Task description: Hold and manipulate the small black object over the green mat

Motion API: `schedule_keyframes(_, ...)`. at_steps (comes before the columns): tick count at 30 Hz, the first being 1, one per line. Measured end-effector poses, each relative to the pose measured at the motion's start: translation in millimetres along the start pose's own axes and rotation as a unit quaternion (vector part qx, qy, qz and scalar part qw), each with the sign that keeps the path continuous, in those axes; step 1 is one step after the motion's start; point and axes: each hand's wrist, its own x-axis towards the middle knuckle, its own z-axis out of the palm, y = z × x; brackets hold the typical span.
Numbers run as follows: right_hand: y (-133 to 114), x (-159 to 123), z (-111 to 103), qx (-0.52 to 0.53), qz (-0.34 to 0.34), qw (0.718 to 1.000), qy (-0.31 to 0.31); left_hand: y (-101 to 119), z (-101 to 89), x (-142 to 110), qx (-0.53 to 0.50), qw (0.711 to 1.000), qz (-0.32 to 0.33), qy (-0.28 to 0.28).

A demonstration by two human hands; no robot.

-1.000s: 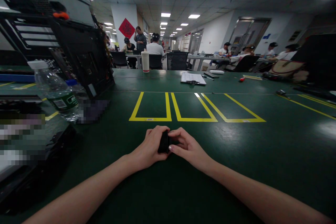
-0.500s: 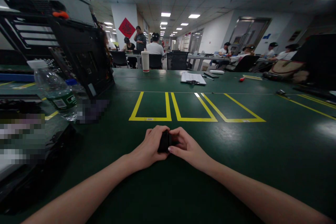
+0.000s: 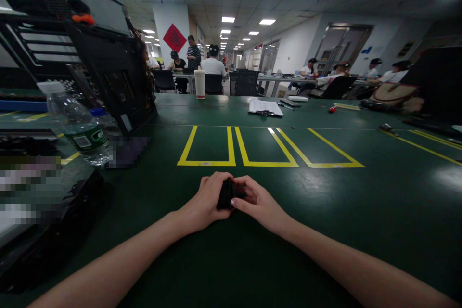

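Note:
A small black box-like object (image 3: 224,196) is between my two hands, just above or on the green table (image 3: 231,260); I cannot tell which. My left hand (image 3: 205,202) wraps round its left side, fingers over the top and thumb below. My right hand (image 3: 258,204) pinches its right edge, the thumb on the near side and the fingers curled behind. A dark part shows between the right fingers, too dim to make out. Beyond the hands, yellow tape outlines (image 3: 205,163) mark the tabletop.
At left stand a water bottle (image 3: 81,127) and an open black computer case (image 3: 119,77). A clipboard with paper (image 3: 265,107), a pale tumbler (image 3: 199,84) and a red item (image 3: 332,109) lie farther back. Several people sit at distant tables. A bag (image 3: 397,94) is at right.
Both hands stay almost in place on the black object. A dark patch now shows between the right fingers at its right edge. The standing person in the background has lowered a hand.

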Motion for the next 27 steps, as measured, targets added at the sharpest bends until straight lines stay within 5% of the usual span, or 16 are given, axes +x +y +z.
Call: schedule_keyframes(27,1.6,1.0,2.1,-0.001,-0.02,1.0,0.021,0.7,-0.3,0.0,-0.002,1.0,0.006,0.005)
